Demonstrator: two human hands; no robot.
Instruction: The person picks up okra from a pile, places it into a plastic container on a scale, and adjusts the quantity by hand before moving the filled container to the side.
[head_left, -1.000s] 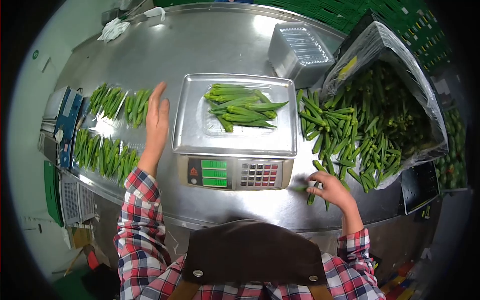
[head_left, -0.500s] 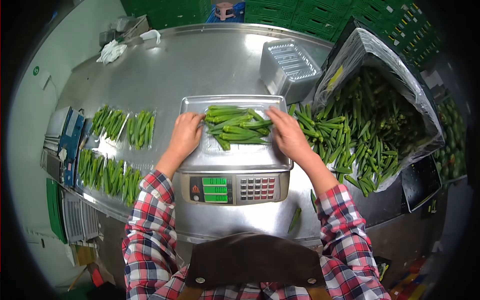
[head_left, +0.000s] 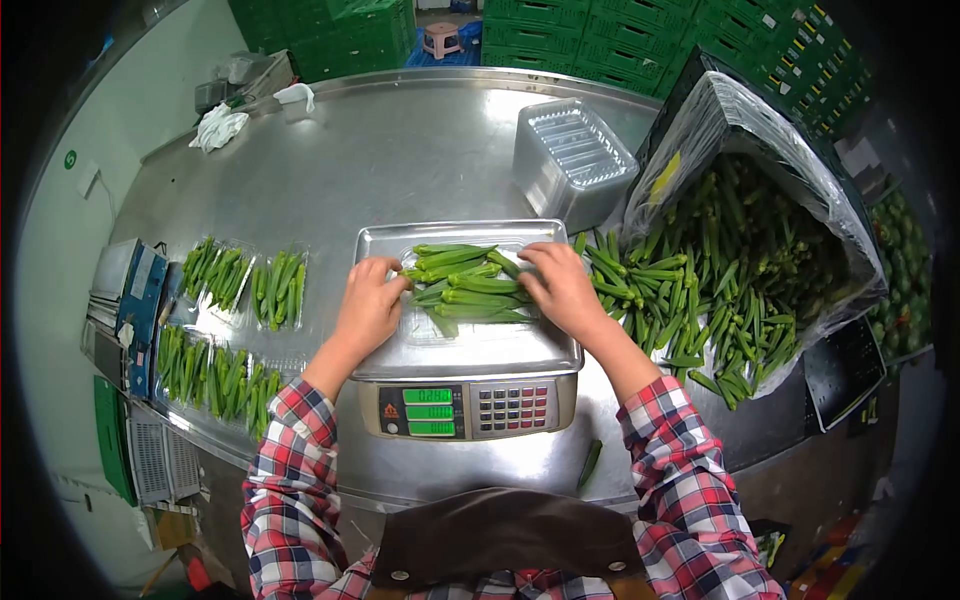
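A clear plastic tray (head_left: 470,330) of green okra (head_left: 478,283) rests on the metal pan (head_left: 380,355) of a digital scale (head_left: 468,408). My left hand (head_left: 370,308) is at the tray's left side, fingers bent and thumb apart, fingertips by the ends of the pods. At the right side my right hand (head_left: 562,290) has its thumb and fingers spread around the pods' ends, touching them. The tray's side edges are partly hidden by my hands. Green digits light the scale's display (head_left: 430,412), too blurred to read surely.
Loose okra (head_left: 690,300) spills from a lined crate (head_left: 800,160) on the right. Stacked clear trays (head_left: 575,160) stand behind the scale. Several filled okra trays (head_left: 225,375) lie at left. One okra pod (head_left: 590,465) lies near the steel table's (head_left: 400,130) front edge.
The whole view has shifted, so the table sits lower in the frame. My right thumb and fingers have moved slightly inward over the okra. The pods lie a little differently, and the display digits have changed.
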